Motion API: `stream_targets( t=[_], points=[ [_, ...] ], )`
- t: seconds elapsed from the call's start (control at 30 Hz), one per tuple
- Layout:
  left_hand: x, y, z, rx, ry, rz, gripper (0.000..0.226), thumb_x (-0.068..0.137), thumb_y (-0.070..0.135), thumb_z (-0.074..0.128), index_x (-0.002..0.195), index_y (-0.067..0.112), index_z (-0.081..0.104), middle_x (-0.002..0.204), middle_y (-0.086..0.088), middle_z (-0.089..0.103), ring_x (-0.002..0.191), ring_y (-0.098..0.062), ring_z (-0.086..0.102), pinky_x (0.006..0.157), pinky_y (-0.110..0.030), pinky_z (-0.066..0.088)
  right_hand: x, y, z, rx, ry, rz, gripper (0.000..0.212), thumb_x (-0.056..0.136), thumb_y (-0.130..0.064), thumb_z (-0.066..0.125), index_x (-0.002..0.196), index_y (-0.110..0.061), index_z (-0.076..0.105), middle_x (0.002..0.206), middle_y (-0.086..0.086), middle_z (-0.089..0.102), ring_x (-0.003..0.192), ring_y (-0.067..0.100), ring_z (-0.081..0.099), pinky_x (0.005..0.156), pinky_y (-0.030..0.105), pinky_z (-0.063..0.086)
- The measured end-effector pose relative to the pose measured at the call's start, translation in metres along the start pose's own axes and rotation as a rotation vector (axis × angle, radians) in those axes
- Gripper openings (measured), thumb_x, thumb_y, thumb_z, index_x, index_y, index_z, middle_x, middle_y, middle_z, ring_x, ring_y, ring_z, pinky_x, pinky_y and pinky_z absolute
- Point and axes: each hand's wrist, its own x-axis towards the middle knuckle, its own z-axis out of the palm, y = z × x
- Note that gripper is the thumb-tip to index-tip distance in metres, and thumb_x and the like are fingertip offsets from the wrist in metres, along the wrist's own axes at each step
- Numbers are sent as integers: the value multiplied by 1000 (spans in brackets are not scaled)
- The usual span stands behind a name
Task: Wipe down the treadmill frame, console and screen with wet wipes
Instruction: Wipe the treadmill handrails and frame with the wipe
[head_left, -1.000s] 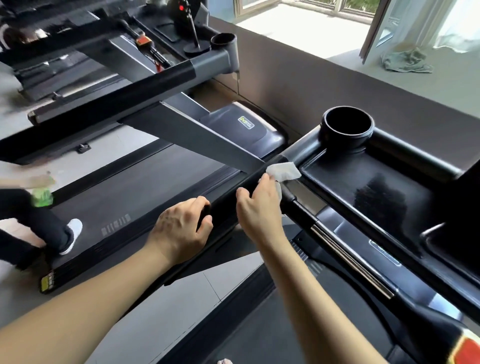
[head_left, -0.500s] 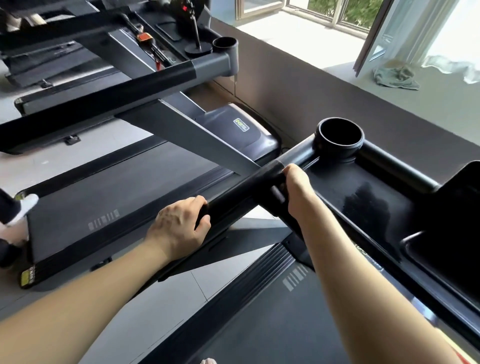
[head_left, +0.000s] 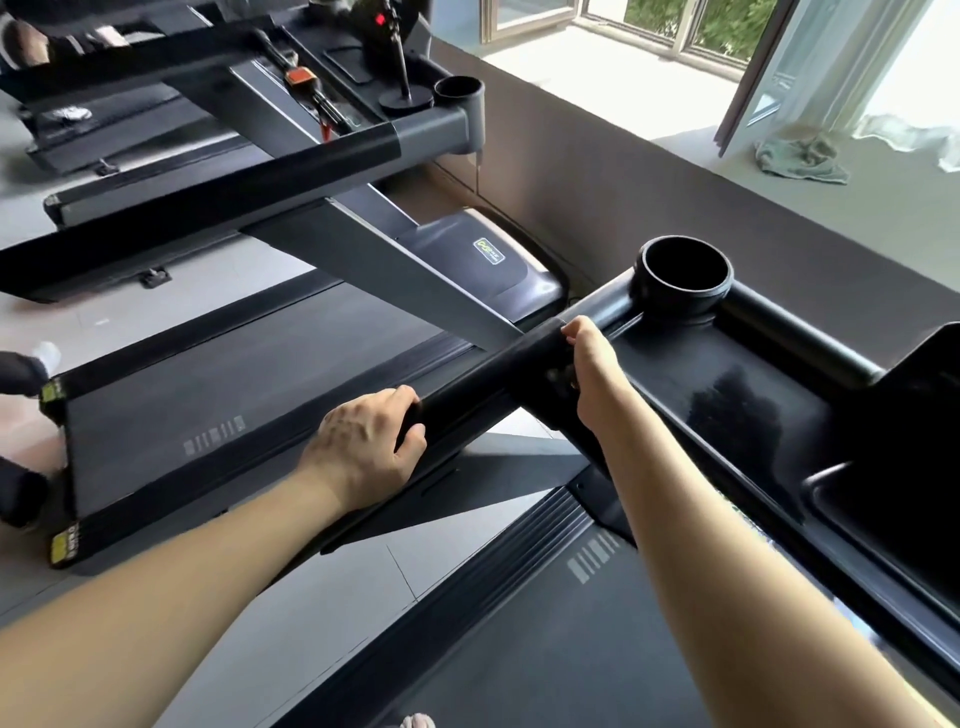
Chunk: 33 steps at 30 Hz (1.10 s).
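The black treadmill handrail (head_left: 483, 387) runs diagonally up to the glossy console tray (head_left: 727, 395) and its round cup holder (head_left: 683, 280). My left hand (head_left: 363, 447) is wrapped around the lower part of the handrail. Higher up, my right hand (head_left: 592, 364) is curled over the rail where it joins the console. The white wet wipe from the earlier frames is hidden under that hand. The screen is out of view apart from a dark edge at the far right.
This treadmill's belt (head_left: 519, 649) lies below my arms. A second treadmill (head_left: 234, 395) stands close on the left, its grey handrail (head_left: 260, 176) crossing above. Another person's shoe (head_left: 36, 364) shows at the left edge. A green cloth (head_left: 800, 161) lies on the window ledge.
My right hand slid up the handrail toward the cup holder, and the wipe went out of sight under it. My left hand kept its grip. The view shifted.
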Motion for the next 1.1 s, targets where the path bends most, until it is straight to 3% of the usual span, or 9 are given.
stream_targets(
  t=[0.1,0.17,0.3,0.37,0.43,0.53,0.7,0.97,1.1],
  points=[
    [-1,0,1,1,4,4,41,89,50,29,105,21,54,96,0,66,90,-26,62,79,-41,51,-8,-1,-3,27,-22,-17,18,84,-31,51,81,-17,61,58,-3,53,54,17,50,57,26,42],
    [-1,0,0,1,6,2,42,89,50,29,106,21,54,96,0,66,89,-26,62,79,-41,51,-11,3,2,-20,6,-108,21,82,-35,50,82,-17,61,73,2,60,75,25,58,79,31,47],
    [0,0,1,2,12,3,42,90,51,28,105,22,54,95,1,66,88,-25,62,78,-40,50,-31,35,29,-380,85,-408,47,89,-39,44,118,-4,55,116,15,62,114,33,55,103,38,40],
    [0,0,1,4,6,2,43,89,51,28,106,22,54,96,0,66,90,-26,62,78,-41,50,-50,59,42,-532,104,-545,74,88,-44,42,143,5,39,151,26,43,142,36,38,120,46,28],
    [0,-1,2,9,7,8,43,90,51,29,107,21,54,97,0,67,91,-27,63,79,-41,50,-61,83,50,-731,86,-659,88,91,-51,34,156,7,20,165,26,19,155,36,15,127,44,13],
    [0,-2,3,7,7,15,42,90,51,30,107,22,55,98,1,67,92,-26,63,80,-41,50,-60,93,45,-966,120,-741,94,92,-63,17,159,3,15,167,23,14,156,36,8,128,41,8],
    [-1,-2,2,-3,8,8,40,90,51,29,105,23,53,96,3,65,90,-24,62,80,-41,50,-10,53,22,-1099,242,-736,95,96,-68,13,158,4,20,165,26,19,156,37,12,127,44,11],
    [0,-3,3,-11,17,13,37,91,50,30,103,24,53,94,3,65,87,-24,61,79,-41,50,47,17,-6,-966,388,-542,97,100,-68,29,158,7,9,166,30,8,156,36,9,127,42,10],
    [0,-2,3,-6,18,17,38,91,50,30,104,23,53,94,2,65,88,-24,61,79,-41,50,21,39,10,-981,341,-634,94,101,-67,26,157,7,17,164,32,12,156,38,11,127,42,10]
  ],
)
